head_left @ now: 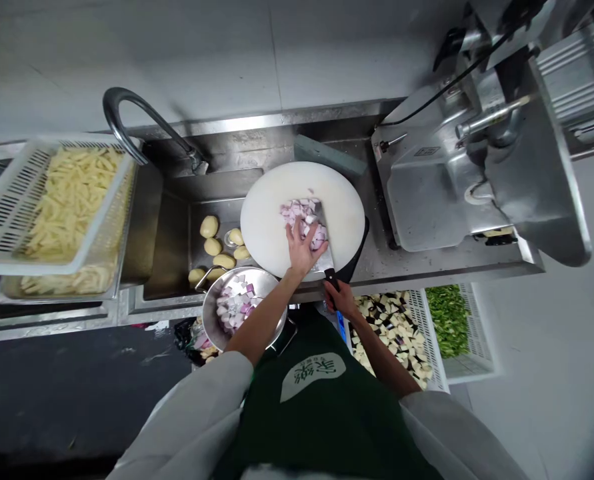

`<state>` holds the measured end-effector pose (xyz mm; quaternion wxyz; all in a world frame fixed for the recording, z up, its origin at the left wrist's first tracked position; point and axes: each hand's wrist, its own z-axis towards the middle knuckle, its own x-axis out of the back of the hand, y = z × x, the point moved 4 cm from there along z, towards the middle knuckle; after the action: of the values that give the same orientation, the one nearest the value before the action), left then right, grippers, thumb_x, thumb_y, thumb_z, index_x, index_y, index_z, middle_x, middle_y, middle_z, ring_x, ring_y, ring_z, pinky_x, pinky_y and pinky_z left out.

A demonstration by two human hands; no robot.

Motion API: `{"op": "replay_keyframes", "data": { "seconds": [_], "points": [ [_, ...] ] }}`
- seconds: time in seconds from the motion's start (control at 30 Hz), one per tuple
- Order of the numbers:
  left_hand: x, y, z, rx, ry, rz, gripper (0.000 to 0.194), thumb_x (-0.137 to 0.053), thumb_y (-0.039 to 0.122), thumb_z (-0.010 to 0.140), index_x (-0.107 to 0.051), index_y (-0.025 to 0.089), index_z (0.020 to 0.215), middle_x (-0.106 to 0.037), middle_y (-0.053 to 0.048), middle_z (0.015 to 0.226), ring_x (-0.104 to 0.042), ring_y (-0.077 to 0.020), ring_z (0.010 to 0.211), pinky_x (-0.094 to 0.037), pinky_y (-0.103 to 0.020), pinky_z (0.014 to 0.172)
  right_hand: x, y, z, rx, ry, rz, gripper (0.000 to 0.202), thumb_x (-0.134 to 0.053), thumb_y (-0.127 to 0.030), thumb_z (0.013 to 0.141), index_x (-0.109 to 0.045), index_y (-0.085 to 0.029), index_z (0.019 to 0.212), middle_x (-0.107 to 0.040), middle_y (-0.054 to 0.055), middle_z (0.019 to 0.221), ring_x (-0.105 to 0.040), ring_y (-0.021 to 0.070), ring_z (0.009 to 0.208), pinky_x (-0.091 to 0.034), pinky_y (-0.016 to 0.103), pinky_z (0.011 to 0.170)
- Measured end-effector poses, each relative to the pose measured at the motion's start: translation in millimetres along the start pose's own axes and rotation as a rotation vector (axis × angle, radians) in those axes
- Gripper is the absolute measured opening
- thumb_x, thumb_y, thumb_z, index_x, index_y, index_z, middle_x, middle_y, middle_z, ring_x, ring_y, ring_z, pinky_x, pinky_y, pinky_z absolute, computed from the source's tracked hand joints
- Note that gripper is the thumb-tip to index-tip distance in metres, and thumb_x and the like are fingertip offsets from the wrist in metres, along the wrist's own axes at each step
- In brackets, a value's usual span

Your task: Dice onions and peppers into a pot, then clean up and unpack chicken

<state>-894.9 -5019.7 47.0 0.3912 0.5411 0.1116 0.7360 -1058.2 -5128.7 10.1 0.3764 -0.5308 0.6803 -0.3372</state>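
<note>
the chopped onion [293,212] was located on the white round cutting board [267,207], slightly right of its centre. the blade of the cleaver [325,261] lay on the same board, partly covered by onion pieces and fingers. the left hand [304,252] rested on the onion with fingers splayed, its grip released. the right hand [339,297] was clenched around the cleaver's black handle at the near edge of the board.

the two-handled metal pot [269,283], containing further onion pieces, stood just beside the board at its near left, beneath the left forearm. whole peeled potatoes [209,227] lay in the sink basin [169,257], left of the board. a grey-green block [329,155] was positioned behind the board.

outer left: the curved faucet [141,110] and a white slotted basket [4,230] of pale cut strips [71,200], above a metal tray [111,288].
outer right: a metal machine [421,207] on the counter. below counter level, one white crate [440,373] held cut eggplant [394,333]; the adjacent crate [471,368] held chopped greens [447,320].
</note>
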Motion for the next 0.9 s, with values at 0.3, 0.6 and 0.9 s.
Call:
{"op": "replay_keyframes", "data": {
  "seconds": [0.3,0.6,0.9],
  "points": [
    [43.8,25.9,-17.4,-0.025,0.214,-0.027,0.053,-0.078,0.049,0.087,-0.07,0.026,0.134,-0.031,-0.014,0.169,-0.028,-0.04,0.158,-0.028,-0.064,0.128,2.1,-17.4,-32.2,0.067,-0.067,-0.162,0.055,-0.063,-0.076,0.086,-0.045,-0.026,0.07,-0.047,-0.007,0.044,-0.044,0.0116,0.032,-0.034,0.025,0.033],
    [136.6,6.0,-144.3,0.36,0.439,0.112,0.061,-0.079,0.041,0.086,-0.063,0.025,0.142,-0.027,-0.016,0.168,-0.029,-0.0416,0.158,-0.03,-0.06,0.129,-38.8,-21.6,-77.8,-0.028,-0.418,-0.573,0.04,-0.058,-0.061,0.092,-0.049,-0.025,0.075,-0.055,-0.004,0.052,-0.049,0.0147,0.044,-0.037,0.028,0.046],
    [160.5,-77.2,-242.7,0.708,0.278,0.047,0.021,-0.066,0.033,0.089,-0.076,0.02,0.101,-0.066,-0.017,0.132,-0.059,-0.0375,0.132,-0.046,-0.062,0.117,-54.0,-76.5,-73.8,0.152,-0.397,-0.958,0.037,-0.052,-0.054,0.095,-0.053,-0.024,0.075,-0.06,0.001,0.064,-0.057,0.0188,0.063,-0.04,0.029,0.06]
  ]
}}
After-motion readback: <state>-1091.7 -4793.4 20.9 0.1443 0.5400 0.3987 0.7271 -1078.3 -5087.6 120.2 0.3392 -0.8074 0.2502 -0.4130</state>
